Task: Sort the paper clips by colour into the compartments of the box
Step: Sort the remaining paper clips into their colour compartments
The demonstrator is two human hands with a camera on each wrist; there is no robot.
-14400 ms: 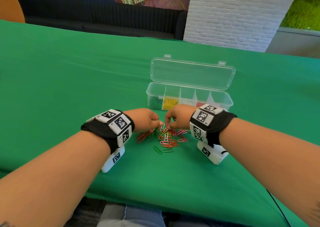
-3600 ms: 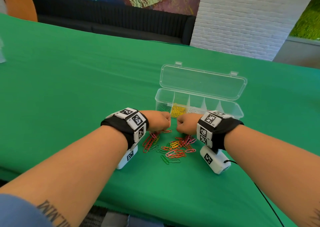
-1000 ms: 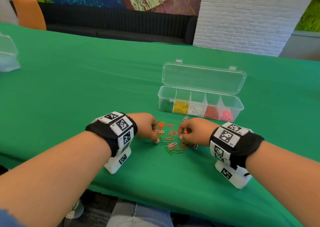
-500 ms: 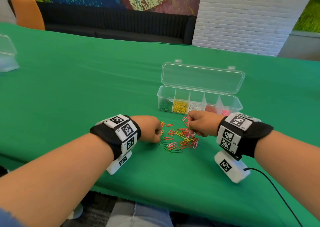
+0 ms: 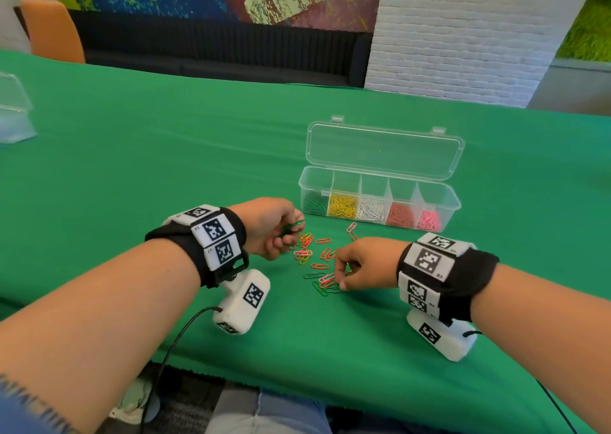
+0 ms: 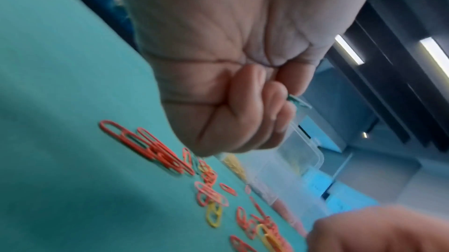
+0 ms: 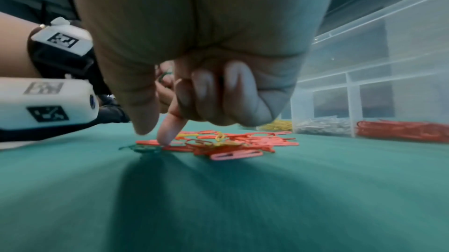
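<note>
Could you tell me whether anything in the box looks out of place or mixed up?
Nothing stands out: the box sits level with its lid open, and each of its five compartments appears to hold one colour only: green, yellow, white, red, pink.

Left hand [image 6: 233, 87] hides most of green clip [image 6: 300, 101].

- Head view looks down and forward over the green table [image 5: 132, 155].
- Wrist views sit low and close beside each palm; all share the clip pile [image 5: 317, 261] and box [image 5: 377, 202].
</note>
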